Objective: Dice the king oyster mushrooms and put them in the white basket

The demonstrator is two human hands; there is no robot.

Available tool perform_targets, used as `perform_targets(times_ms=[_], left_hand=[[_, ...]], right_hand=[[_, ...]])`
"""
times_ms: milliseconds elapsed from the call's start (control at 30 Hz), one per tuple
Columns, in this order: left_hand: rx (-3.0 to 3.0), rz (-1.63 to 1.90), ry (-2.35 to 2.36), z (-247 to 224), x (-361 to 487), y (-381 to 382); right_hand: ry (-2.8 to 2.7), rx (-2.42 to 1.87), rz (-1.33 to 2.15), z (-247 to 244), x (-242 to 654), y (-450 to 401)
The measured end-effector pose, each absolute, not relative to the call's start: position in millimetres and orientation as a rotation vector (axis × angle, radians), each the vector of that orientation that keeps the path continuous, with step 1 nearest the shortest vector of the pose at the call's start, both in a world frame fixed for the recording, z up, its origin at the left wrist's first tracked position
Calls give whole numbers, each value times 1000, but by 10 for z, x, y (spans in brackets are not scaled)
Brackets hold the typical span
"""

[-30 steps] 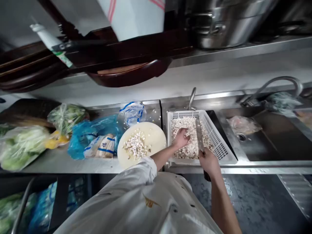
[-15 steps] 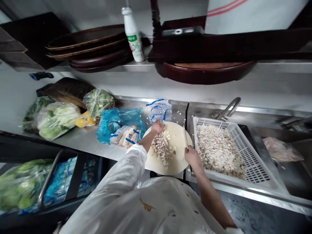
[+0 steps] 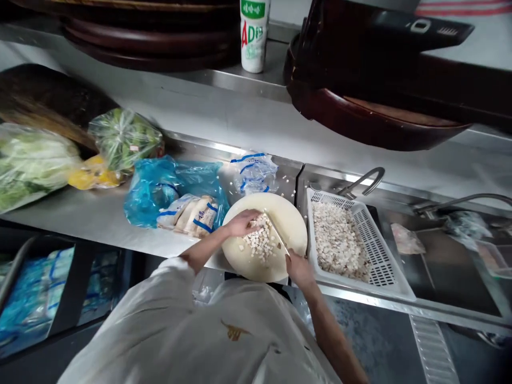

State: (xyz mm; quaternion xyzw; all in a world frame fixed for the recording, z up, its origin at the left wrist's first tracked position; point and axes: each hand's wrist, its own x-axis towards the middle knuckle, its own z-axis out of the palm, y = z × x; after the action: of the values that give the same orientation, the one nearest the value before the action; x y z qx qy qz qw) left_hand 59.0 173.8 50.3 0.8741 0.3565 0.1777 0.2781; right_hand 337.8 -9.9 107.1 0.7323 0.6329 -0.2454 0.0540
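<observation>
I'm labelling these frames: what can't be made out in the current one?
Head view:
Most of the handle of the knife: covered by the right hand.
Whatever lies under the left hand: hidden by that hand.
Top of the white bottle: cut off by upper edge.

Red-and-green letters "AD" on the white bottle [image 3: 253, 38]

L hand [image 3: 243, 223] moved fr. basket [image 3: 380, 266] to diced pcs [image 3: 259, 244] on board [image 3: 291, 217]; R hand [image 3: 300, 271] likewise, knife [image 3: 277, 233] now at pcs.
</observation>
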Motion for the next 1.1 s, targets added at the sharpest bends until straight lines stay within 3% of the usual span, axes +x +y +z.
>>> perform_targets(times_ms=[100,233,300,400,600,800,967,1100], left_hand=[[2458,532,960,416,433,1057],[2516,449,989,383,767,496],[2461,462,1083,392,1071,413],[2298,591,1295,412,1550,434],[2068,776,1613,417,2052,567],[2017,946,1710,702,2082,521],[2028,1157,1511,1259,2712,503],[2055,1122,1215,1288,3632,614]], right_hand=[[1852,2478,-939,955,3663,-659],[1345,2857,-1810,761,3908,-1166],[1030,2883,-2181,652,3946,-1241],[844,2718,-2466,503,3920,-1138],[1086,2205,-2635,443,3639,-690],[1187,1948,-2769,785,3725,-606],[1255,2082,-2755,1276,4312,-847],[1314,2481,-2626,1546,4990,-1096]])
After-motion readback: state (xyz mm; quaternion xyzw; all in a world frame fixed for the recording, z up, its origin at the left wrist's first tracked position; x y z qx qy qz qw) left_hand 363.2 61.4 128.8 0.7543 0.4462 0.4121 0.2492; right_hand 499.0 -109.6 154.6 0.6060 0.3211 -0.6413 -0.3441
